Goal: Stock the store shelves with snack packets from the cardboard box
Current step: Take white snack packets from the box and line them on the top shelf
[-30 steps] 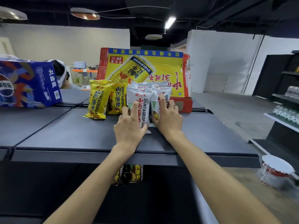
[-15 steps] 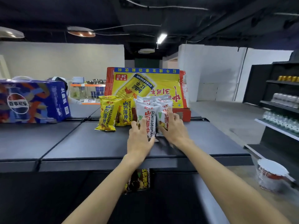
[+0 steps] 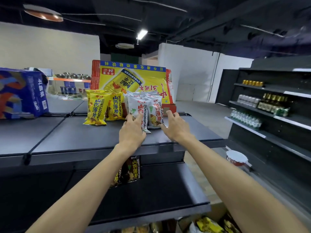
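Where left hand [image 3: 132, 131] touches, white snack packets [image 3: 145, 107] upright, long axis vertical.

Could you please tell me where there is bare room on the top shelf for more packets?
Bare dark grey shelf top lies between the blue carton and the yellow snack packets, and in a narrower strip right of the white snack packets. The middle, against the yellow-and-red cardboard box, is crowded.

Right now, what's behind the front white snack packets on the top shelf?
More white packets line up behind them, then a yellow-and-red carton stands upright. The packets cover the carton's lower middle, so what is there cannot be seen.
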`<state>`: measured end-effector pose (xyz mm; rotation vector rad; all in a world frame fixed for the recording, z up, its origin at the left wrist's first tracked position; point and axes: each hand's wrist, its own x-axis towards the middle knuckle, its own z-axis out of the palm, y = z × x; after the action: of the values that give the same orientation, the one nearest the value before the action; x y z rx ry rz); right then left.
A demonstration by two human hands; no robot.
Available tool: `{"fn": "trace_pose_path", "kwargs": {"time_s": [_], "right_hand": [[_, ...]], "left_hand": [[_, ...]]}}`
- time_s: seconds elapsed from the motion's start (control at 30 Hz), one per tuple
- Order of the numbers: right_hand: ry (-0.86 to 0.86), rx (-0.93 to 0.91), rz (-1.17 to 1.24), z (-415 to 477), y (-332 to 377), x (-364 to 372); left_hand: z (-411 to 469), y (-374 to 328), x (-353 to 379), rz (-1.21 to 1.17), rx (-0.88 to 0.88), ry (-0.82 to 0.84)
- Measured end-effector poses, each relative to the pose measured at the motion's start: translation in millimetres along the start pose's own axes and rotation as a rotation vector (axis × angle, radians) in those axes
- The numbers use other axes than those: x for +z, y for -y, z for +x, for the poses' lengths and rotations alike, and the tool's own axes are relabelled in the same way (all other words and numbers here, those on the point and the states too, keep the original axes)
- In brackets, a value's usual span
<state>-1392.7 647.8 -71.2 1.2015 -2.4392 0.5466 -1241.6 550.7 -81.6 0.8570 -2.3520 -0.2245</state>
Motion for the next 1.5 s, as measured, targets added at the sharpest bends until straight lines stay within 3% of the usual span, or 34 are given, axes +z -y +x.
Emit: {"fn": "trace_pose_path", "kwargs": {"time_s": [0.37,0.6,1.17,1.5], "right_hand": [[-0.013,0.055,-0.093,-32,-4,-17],[-0.044,0.095,-0.076,-43,-38,-44],[0.013,0.325,-0.177,-127,-325,-115],[0.132,0.346,-0.079,-168,-397,-47]], "left_hand": [[-33,-10,-6,0.093,0.098,0.027],[-36,-61,3,0.131,0.204,0.019],[-72,-327,133,0.023,0.422,0.165],[-111,-342,218,0.014,0.395,0.308]]}}
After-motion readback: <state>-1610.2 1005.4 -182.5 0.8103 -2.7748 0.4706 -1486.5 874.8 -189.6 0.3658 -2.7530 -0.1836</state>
